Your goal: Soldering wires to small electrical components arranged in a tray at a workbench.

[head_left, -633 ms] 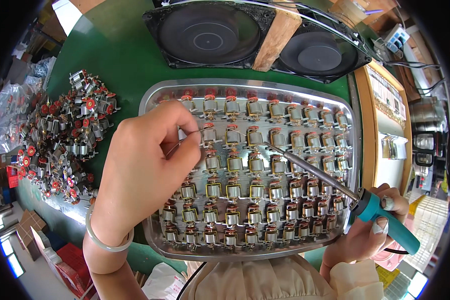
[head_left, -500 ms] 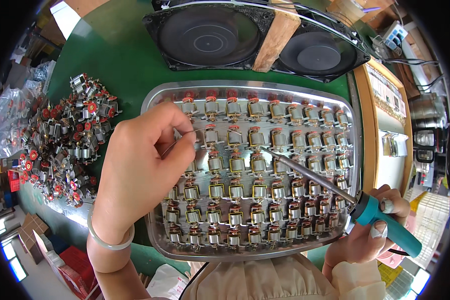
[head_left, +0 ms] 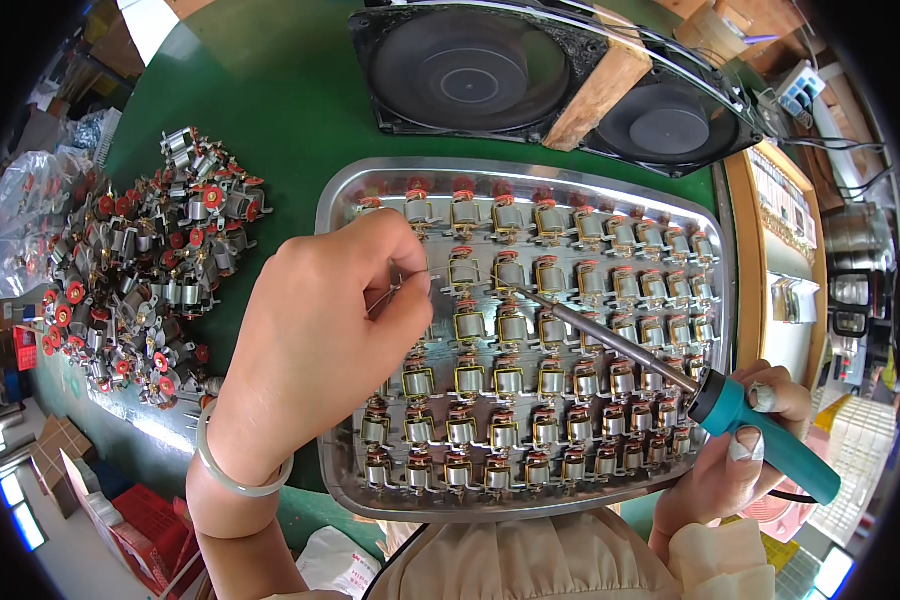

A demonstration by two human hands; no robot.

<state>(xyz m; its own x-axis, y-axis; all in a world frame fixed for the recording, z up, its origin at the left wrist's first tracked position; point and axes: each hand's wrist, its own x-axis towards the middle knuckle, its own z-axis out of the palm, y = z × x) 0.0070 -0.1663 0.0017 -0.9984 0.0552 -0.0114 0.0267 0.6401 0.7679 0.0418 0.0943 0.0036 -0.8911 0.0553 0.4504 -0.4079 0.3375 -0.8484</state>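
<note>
My left hand (head_left: 315,330) pinches a thin solder wire (head_left: 378,300) between thumb and fingers over the left part of a metal tray (head_left: 530,508). The wire reaches right toward the second row of small metal coil parts (head_left: 509,268). These parts have silver bodies, some with red tops and some with yellow edging, and stand in rows. In my right hand (head_left: 710,490) is a soldering iron (head_left: 770,440) with a teal handle. Its shaft slants up and left over the tray, and the tip is at a second-row part, close to the wire's end.
A heap of similar loose parts (head_left: 160,260) lies left of the tray, beside a clear plastic bag (head_left: 40,220). Two black fans (head_left: 470,75) stand behind the tray with a wooden block (head_left: 600,90) between them. A wood-framed box (head_left: 785,260) is at the right.
The whole view has shifted, so tray and fans appear farther right. Relative to the tray, the iron's tip has moved about one part to the left; my left hand stays near the same spot.
</note>
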